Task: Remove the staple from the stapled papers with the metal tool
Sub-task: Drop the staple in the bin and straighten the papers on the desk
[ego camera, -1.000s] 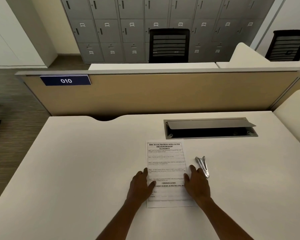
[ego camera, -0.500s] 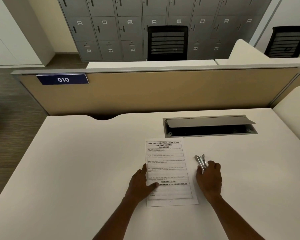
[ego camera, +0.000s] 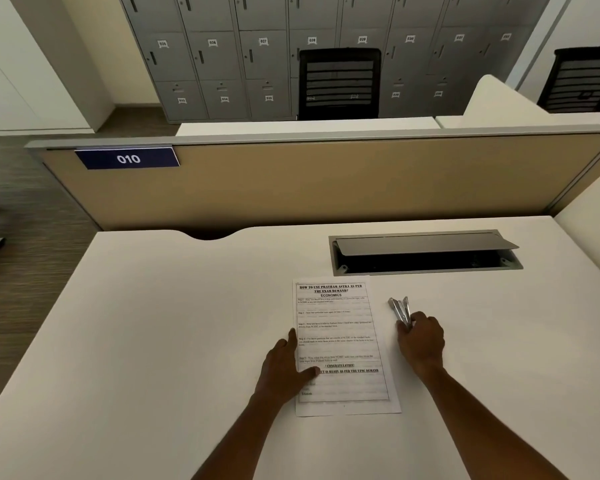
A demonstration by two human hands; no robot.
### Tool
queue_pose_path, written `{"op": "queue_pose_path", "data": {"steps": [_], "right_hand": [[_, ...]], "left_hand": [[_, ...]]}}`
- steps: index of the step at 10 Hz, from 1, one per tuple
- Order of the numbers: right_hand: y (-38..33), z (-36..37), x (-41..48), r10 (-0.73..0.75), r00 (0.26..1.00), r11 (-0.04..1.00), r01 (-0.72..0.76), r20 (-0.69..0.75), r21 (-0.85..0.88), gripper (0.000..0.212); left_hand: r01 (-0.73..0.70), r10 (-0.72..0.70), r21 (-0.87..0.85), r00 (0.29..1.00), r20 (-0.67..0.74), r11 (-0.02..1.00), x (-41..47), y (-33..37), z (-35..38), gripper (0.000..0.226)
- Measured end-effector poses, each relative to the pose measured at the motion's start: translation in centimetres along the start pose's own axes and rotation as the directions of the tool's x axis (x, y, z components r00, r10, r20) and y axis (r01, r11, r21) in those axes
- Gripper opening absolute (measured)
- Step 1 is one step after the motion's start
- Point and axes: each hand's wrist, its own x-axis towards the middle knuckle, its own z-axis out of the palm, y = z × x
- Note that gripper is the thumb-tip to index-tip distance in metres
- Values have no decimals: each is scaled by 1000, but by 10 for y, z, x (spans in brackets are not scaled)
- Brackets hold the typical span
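The stapled papers, printed with black text, lie flat on the white desk in front of me. My left hand presses flat on their lower left edge, thumb on the page. To the right of the papers lies the metal tool, shiny and narrow. My right hand has its fingers curled around the tool's near end; its far end sticks out past my fingertips. The staple itself is too small to make out.
An open cable hatch with a raised grey flap is set into the desk just beyond the papers. A tan partition with a "010" sign closes the desk's far side. Lockers and black chairs stand behind it.
My right hand left the right edge of the papers, slid right onto the metal tool and curled its fingers around it. The left hand stayed on the papers.
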Motion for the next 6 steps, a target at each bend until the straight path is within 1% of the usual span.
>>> {"op": "queue_pose_path", "data": {"steps": [3, 4, 5, 6], "right_hand": [[-2, 0, 6, 4, 1000, 1000, -4, 29, 3, 28], [-2, -3, 5, 25, 998, 1000, -24, 54, -8, 34], [-5, -9, 2, 56, 996, 998, -55, 66, -11, 46], [-17, -22, -3, 12, 1000, 999, -13, 23, 44, 51]], "left_hand": [[-3, 3, 14, 1000, -3, 1000, 1, 0, -2, 108], [6, -5, -27, 1000, 11, 1000, 0, 0, -3, 107], [-9, 10, -79, 1000, 3, 997, 1, -1, -5, 109], [1, -2, -181, 1000, -2, 984, 0, -2, -12, 114]]}}
